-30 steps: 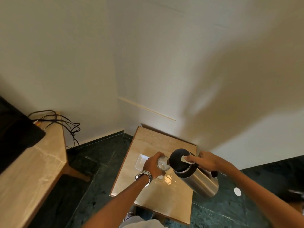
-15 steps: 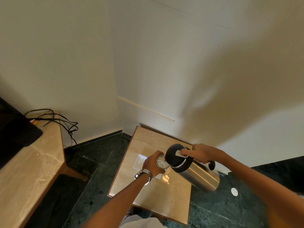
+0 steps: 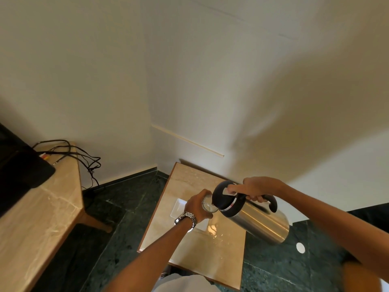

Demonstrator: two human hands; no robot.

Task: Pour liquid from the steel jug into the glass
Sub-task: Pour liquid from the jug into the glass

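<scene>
At lower centre the right hand (image 3: pixel 253 189), clamped on the handle, tips the jug (image 3: pixel 254 218) leftward, its spout touching the rim of the glass (image 3: pixel 208 205), which the left hand (image 3: pixel 197 207) grips.

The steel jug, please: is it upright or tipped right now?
Tipped. The steel jug lies near horizontal, its black lid against the glass rim.

Our left hand (image 3: pixel 196 206) curls its fingers (image 3: pixel 203 193) closed, wrist turned inward; our right hand (image 3: pixel 251 187) is fisted, forearm reaching in from the right.
</scene>
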